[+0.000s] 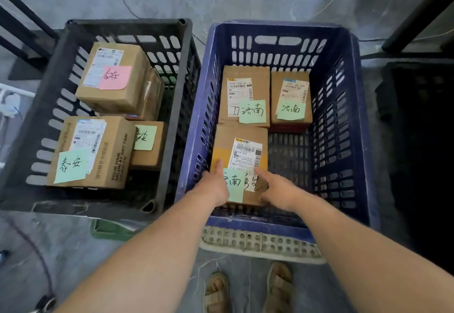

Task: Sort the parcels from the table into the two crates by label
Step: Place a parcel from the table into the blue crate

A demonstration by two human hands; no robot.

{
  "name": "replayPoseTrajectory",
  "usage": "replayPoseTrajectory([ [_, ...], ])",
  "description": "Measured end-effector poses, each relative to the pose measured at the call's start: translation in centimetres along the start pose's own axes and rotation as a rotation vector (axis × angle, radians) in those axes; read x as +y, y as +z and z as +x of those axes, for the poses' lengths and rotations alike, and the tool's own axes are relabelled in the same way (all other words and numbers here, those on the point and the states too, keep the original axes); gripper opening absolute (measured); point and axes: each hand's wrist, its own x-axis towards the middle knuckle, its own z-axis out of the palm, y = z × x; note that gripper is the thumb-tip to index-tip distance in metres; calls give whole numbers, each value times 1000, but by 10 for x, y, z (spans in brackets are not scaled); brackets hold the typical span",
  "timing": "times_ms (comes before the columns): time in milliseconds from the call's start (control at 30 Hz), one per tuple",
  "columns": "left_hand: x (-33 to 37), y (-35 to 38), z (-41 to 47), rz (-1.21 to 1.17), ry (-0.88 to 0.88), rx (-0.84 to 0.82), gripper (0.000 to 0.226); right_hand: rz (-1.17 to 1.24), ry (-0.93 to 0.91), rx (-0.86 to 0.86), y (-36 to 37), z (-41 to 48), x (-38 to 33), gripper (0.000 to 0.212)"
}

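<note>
Head view: a cardboard parcel (239,145) is held low inside the blue crate (258,226), at the crate's near left corner, with another parcel (245,71) just behind it toward the crate's far wall. Whether it rests on the crate floor cannot be told. It is clamped between the left hand (216,186), thumb laid on top at the left edge, and the right hand (277,191), whose fingers are curled round the near right corner. The box is judged stiff, fairly light and not slippery. Opposite edges are best gripped, clear of the green note (234,185), which is only stuck on.
</note>
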Motion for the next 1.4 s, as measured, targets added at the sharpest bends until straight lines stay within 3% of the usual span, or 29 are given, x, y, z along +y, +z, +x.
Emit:
replayPoseTrajectory([
  [167,2,13,8,180,32,97,74,-56,27,-93,5,13,3,76],
  [300,4,6,-4,207,66,147,54,-99,-9,-73,-4,5,-1,69],
  [533,15,-31,-63,70,215,265,48,-158,-47,267,-20,-66,-41,46],
  [867,20,-39,-218,-9,482,442,66,-253,32,659,-20,-243,-83,43],
  [1167,38,13,-319,123,841,538,71,-199,140,960,18,-389,-57,41],
  [1400,72,84,-403,345,1064,677,73,-152,284,1155,65,-493,12,48],
])
